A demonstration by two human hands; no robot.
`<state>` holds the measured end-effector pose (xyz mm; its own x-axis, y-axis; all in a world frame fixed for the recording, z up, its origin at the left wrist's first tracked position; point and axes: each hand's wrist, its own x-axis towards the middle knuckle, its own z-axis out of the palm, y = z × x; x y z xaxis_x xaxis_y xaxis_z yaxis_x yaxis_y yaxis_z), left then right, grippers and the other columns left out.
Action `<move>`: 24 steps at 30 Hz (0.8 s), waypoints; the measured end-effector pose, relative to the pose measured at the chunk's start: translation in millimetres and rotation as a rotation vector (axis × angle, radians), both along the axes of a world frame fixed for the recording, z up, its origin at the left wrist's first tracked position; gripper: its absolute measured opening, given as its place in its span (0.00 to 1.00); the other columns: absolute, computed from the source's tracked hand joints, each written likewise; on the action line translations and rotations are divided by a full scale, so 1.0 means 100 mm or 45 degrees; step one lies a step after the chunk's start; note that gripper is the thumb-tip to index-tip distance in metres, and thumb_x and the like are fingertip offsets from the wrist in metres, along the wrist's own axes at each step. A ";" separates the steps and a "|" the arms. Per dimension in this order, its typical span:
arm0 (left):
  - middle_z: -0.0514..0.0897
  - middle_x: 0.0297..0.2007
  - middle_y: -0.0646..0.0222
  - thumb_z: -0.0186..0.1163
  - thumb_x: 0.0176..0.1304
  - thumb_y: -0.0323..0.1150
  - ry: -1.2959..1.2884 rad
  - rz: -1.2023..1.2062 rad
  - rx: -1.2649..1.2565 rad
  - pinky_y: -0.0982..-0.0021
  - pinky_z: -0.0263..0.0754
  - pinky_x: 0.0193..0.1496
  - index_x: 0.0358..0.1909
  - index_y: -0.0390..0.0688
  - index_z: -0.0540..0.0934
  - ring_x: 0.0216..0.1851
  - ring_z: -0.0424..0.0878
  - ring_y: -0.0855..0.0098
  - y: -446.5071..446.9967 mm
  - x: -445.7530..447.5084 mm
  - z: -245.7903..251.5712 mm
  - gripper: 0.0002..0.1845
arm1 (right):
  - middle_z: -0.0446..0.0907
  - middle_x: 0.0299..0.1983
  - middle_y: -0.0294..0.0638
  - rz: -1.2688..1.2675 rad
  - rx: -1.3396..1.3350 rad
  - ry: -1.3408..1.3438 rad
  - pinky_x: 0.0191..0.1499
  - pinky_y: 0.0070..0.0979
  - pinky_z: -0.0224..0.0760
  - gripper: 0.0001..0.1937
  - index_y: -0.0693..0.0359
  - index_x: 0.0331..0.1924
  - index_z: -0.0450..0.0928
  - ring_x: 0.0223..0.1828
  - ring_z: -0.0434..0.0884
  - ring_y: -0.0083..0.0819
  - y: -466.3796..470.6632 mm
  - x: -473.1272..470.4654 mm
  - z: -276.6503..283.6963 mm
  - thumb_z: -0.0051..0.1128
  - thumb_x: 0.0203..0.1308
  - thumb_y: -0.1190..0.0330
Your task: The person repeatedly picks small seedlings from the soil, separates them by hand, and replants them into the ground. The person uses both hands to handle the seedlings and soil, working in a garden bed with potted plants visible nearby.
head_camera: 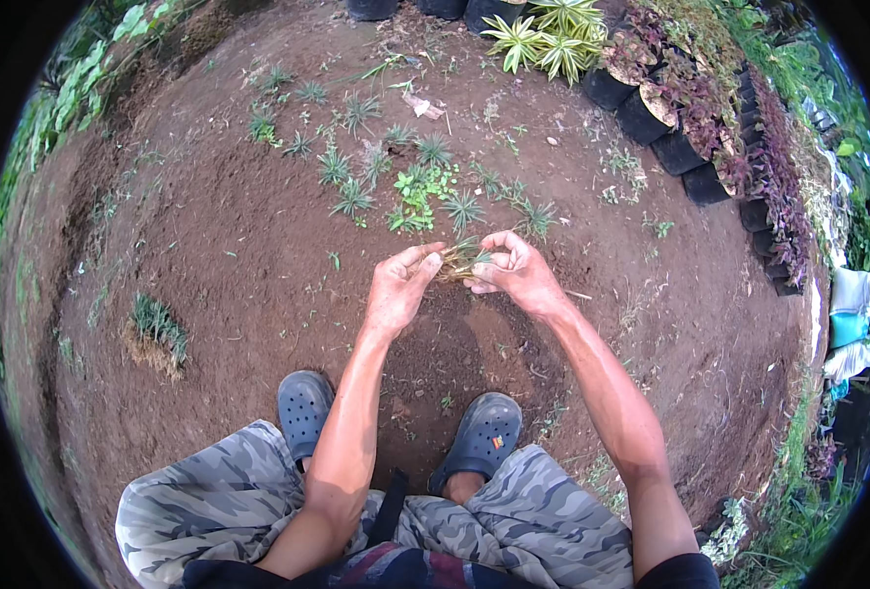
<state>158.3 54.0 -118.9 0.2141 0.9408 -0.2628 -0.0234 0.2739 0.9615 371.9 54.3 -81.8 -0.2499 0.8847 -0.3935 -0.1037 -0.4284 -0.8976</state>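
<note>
Between my two hands, just above the soil, is a small uprooted grassy plant (pixel 461 259) with green blades and straw-coloured roots. My left hand (pixel 404 281) pinches its left side between thumb and fingers. From the right, my right hand (pixel 514 271) grips the same plant near the blades, with its fingers curled. Beyond the hands, low tufts of spiky grey-green plants (pixel 464 211) grow in the ground around a brighter green leafy weed (pixel 424 190). Off to the left, a clump of uprooted plants (pixel 156 331) lies on its side with brown roots showing.
Bare brown soil (pixel 258 294) surrounds my clogs (pixel 483 434). Black plant bags (pixel 644 116) with purple-leaved plants (pixel 777 184) line the right side. A yellow-striped plant (pixel 552 40) stands at the top. White sacks (pixel 850 294) lie at the far right, and a soil ledge (pixel 59 294) runs down the left.
</note>
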 end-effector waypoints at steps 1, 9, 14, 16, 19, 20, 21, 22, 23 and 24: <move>0.86 0.46 0.68 0.59 0.72 0.34 0.004 0.021 0.012 0.69 0.84 0.46 0.58 0.34 0.79 0.44 0.84 0.76 0.00 0.02 0.00 0.18 | 0.85 0.38 0.42 -0.009 0.005 -0.015 0.44 0.25 0.84 0.09 0.67 0.50 0.71 0.42 0.87 0.30 -0.01 -0.02 -0.01 0.56 0.69 0.77; 0.87 0.42 0.67 0.64 0.65 0.25 -0.413 0.115 -0.255 0.73 0.83 0.43 0.57 0.34 0.77 0.40 0.84 0.78 -0.10 0.10 0.04 0.19 | 0.83 0.34 0.36 -0.057 0.131 -0.234 0.33 0.20 0.79 0.07 0.64 0.44 0.74 0.33 0.83 0.21 0.00 -0.15 -0.16 0.60 0.66 0.75; 0.87 0.41 0.67 0.66 0.62 0.22 -0.414 0.237 -0.164 0.73 0.82 0.43 0.55 0.34 0.79 0.37 0.84 0.78 -0.02 0.00 -0.01 0.19 | 0.82 0.33 0.35 -0.373 0.159 -0.648 0.31 0.20 0.76 0.09 0.63 0.48 0.75 0.31 0.80 0.20 0.09 -0.08 0.02 0.56 0.70 0.68; 0.87 0.41 0.66 0.67 0.61 0.22 -0.319 0.205 -0.126 0.75 0.80 0.44 0.53 0.34 0.80 0.39 0.84 0.78 -0.01 -0.03 -0.02 0.18 | 0.83 0.35 0.36 -0.260 0.248 -0.632 0.33 0.22 0.76 0.16 0.63 0.56 0.75 0.32 0.81 0.20 0.13 -0.05 0.12 0.58 0.69 0.65; 0.87 0.42 0.66 0.68 0.60 0.22 -0.276 0.108 -0.152 0.75 0.80 0.46 0.53 0.34 0.80 0.41 0.83 0.78 -0.01 -0.02 0.00 0.19 | 0.84 0.37 0.37 0.045 0.256 -0.451 0.33 0.23 0.76 0.19 0.63 0.58 0.76 0.33 0.81 0.20 0.12 -0.07 0.17 0.61 0.66 0.66; 0.87 0.42 0.66 0.68 0.60 0.22 -0.295 0.061 -0.158 0.75 0.80 0.47 0.54 0.34 0.79 0.42 0.83 0.77 -0.02 -0.01 0.01 0.19 | 0.84 0.37 0.37 0.201 0.260 -0.388 0.33 0.23 0.75 0.20 0.63 0.59 0.76 0.32 0.81 0.20 0.11 -0.09 0.17 0.62 0.65 0.66; 0.87 0.43 0.66 0.68 0.59 0.21 -0.328 -0.001 -0.163 0.75 0.80 0.47 0.54 0.35 0.79 0.42 0.83 0.77 -0.03 0.00 0.02 0.20 | 0.85 0.37 0.37 0.207 0.218 -0.453 0.33 0.23 0.75 0.19 0.63 0.58 0.77 0.31 0.81 0.20 0.11 -0.09 0.15 0.63 0.64 0.67; 0.86 0.44 0.65 0.66 0.60 0.19 -0.257 -0.057 -0.183 0.74 0.80 0.49 0.55 0.34 0.78 0.43 0.84 0.76 -0.03 0.01 0.03 0.19 | 0.85 0.36 0.37 0.276 0.173 -0.507 0.33 0.23 0.75 0.19 0.64 0.57 0.77 0.30 0.81 0.20 0.12 -0.10 0.12 0.64 0.64 0.67; 0.86 0.44 0.65 0.65 0.61 0.19 -0.313 -0.043 -0.228 0.74 0.81 0.49 0.55 0.34 0.78 0.42 0.84 0.76 -0.04 0.02 0.04 0.19 | 0.85 0.36 0.38 0.334 0.172 -0.566 0.33 0.23 0.75 0.19 0.64 0.56 0.78 0.29 0.81 0.20 0.12 -0.09 0.10 0.64 0.63 0.68; 0.86 0.44 0.65 0.64 0.61 0.18 -0.361 -0.025 -0.284 0.75 0.81 0.48 0.55 0.34 0.78 0.42 0.84 0.76 -0.04 0.02 0.05 0.19 | 0.85 0.34 0.36 0.283 0.118 -0.535 0.32 0.23 0.75 0.17 0.64 0.54 0.80 0.27 0.80 0.20 0.13 -0.09 0.07 0.64 0.62 0.69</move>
<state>160.2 49.9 -114.0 0.3254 0.8619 -0.3890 -0.2735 0.4796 0.8338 362.8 67.1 -75.1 -0.2733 0.8640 -0.4229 0.3610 -0.3154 -0.8776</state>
